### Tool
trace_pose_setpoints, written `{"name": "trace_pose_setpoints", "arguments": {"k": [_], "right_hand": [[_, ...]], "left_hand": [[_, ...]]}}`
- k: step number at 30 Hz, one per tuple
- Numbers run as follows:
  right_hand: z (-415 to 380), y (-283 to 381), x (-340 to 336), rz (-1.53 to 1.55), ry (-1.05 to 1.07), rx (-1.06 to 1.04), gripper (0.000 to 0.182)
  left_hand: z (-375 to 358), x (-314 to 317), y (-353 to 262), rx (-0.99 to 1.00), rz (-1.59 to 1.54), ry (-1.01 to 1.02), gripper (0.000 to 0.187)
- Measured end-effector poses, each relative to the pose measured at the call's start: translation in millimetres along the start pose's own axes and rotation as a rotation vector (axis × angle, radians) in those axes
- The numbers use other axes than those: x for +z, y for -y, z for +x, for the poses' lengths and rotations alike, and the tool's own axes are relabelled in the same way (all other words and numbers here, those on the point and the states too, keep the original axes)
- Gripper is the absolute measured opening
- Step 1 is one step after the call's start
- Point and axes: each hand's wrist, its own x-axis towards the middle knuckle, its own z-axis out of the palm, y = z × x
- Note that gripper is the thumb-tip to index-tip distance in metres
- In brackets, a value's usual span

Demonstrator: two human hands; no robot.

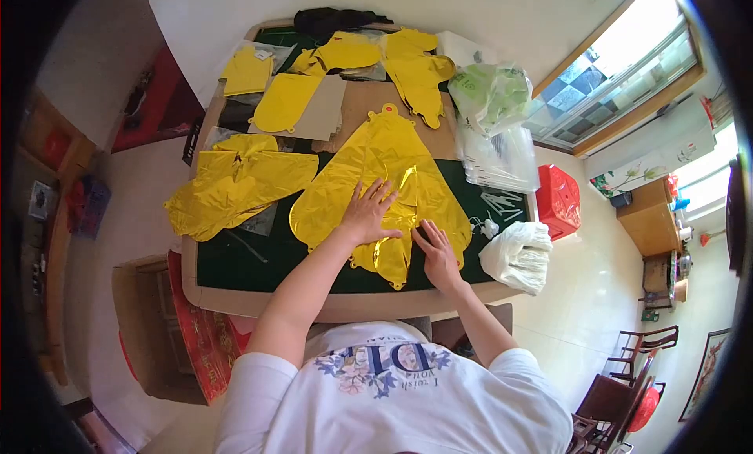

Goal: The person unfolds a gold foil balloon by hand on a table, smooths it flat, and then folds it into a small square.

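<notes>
At the centre of the frame a large gold foil balloon point(384, 179) lay flat and deflated on the dark green tabletop point(251, 258), its narrow end with a small red tab pointing toward the top of the frame. The left hand point(367, 215) rested palm-down on the balloon's lower middle, its fingers point(375, 193) spread wide and pressing the foil flat. The right hand point(436, 254) sat just to the right and lower, on the balloon's lower right edge, fingers together and slightly curled against the foil; whether they pinched a fold could not be told.

The foil looked thin, very light, slick and crinkly, so it would probably slide on the tabletop and crease easily; it seemed best held down with a flat palm, or taken by an edge seam or the tab rather than by the shiny middle.

To the left of the frame a second crumpled gold balloon point(235, 183) lay partly over the table's edge. Toward the top were more yellow balloon pieces point(416, 69) and a sheet of brown cardboard point(325, 109). At the right stood a stack of clear plastic bags point(498, 156), a white bag point(518, 254) near the tabletop's corner, and a red stool point(558, 199) on the floor beyond.
</notes>
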Motion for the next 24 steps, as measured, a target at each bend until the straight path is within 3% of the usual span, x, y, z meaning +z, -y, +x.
{"name": "trace_pose_setpoints", "arguments": {"k": [8, 12, 14, 16, 17, 24], "right_hand": [[-49.3, 31.7, -25.0, 0.062, 0.214, -0.099, 0.064], [-55.8, 15.1, -30.0, 0.107, 0.157, -0.170, 0.052], [-33.4, -10.0, -26.6, 0.171, -0.172, 0.032, 0.035], [-6.9, -36.5, -40.0, -0.248, -0.325, 0.163, 0.031], [4.3, -44.4, -41.6, -0.276, -0.279, 0.371, 0.035], [43.6, -69.7, -35.2, -0.326, -0.148, 0.625, 0.040]], "left_hand": [[0.1, -0.9, -0.7, 0.008, 0.013, 0.002, 0.097], [0.2, -2.3, 0.2, 0.007, 0.004, 0.003, 0.097], [0.3, -0.8, 0.1, 0.009, 0.006, 0.006, 0.096], [0.7, -0.9, 0.6, 0.005, 0.010, 0.022, 0.097], [1.6, -2.1, 0.8, 0.004, 0.018, 0.013, 0.097], [0.8, -4.2, -1.1, -0.006, 0.022, 0.045, 0.098]]}}
